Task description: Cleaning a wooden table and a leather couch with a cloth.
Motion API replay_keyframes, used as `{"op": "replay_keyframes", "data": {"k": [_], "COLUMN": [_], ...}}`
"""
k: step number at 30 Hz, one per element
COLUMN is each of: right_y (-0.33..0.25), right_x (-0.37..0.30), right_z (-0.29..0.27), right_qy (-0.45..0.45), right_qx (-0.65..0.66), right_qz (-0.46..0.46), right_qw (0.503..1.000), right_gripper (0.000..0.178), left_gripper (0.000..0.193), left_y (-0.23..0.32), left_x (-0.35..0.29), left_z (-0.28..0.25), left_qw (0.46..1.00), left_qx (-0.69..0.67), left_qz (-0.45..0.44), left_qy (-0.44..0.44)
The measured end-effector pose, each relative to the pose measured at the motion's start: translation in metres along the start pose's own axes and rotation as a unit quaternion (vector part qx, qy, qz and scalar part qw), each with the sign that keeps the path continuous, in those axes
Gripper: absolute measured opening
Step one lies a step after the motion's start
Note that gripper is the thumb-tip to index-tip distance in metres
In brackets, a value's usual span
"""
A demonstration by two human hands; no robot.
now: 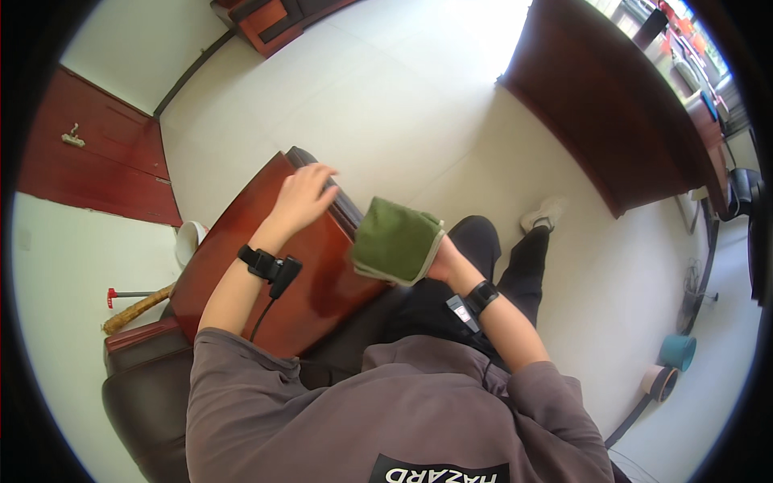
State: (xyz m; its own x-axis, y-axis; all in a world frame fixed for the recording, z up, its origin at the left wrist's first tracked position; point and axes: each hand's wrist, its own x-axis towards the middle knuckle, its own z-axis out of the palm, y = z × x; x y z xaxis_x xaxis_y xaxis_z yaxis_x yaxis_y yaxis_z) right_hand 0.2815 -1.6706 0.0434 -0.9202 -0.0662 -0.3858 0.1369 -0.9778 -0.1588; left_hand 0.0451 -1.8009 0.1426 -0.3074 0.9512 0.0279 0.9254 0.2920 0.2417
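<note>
A green cloth [394, 240], folded into a thick square with a pale edge trim, rests in my right hand [441, 259]. Most of that hand's fingers are hidden beneath the cloth. To the left, my left hand [304, 200] is over the far end of a glossy red-brown wooden tabletop [241, 258], beside its dark edge. Its fingers are stretched out and slightly blurred, and nothing shows in them. Whether it touches the wood I cannot tell. Both wrists carry black straps with small devices.
I sit on a dark leather seat [141, 402]. A large dark wooden desk [604, 105] stands at the far right, with several things on it. By the left wall are a white bowl-like container [189, 241] and a red-handled tool [113, 298]. Two rolls, one a teal roll [678, 352], lie at the right.
</note>
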Motion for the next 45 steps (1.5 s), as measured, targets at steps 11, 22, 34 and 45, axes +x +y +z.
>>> {"op": "replay_keyframes", "data": {"k": [11, 22, 34, 45], "right_y": [0.013, 0.026, 0.010, 0.045], "right_x": [0.023, 0.097, 0.335, 0.386], "right_z": [0.026, 0.024, -0.074, -0.281], "right_qy": [0.115, -0.018, -0.214, 0.054], "right_qx": [0.080, -0.813, -0.576, -0.251], "right_qz": [-0.113, -0.169, -0.206, 0.260], "right_qw": [0.984, 0.557, 0.762, 0.931], "right_gripper": [0.042, 0.056, 0.058, 0.071], "left_gripper": [0.057, 0.056, 0.064, 0.060], "left_y": [-0.136, -0.117, -0.104, -0.107], "left_x": [-0.029, -0.038, -0.043, -0.038], "left_z": [0.049, 0.056, 0.034, 0.020], "left_qw": [0.978, 0.981, 0.977, 0.972], "left_qx": [0.117, 0.084, 0.036, 0.017], "left_qz": [-0.164, -0.160, -0.212, -0.232], "left_qy": [0.046, 0.064, 0.007, -0.009]}}
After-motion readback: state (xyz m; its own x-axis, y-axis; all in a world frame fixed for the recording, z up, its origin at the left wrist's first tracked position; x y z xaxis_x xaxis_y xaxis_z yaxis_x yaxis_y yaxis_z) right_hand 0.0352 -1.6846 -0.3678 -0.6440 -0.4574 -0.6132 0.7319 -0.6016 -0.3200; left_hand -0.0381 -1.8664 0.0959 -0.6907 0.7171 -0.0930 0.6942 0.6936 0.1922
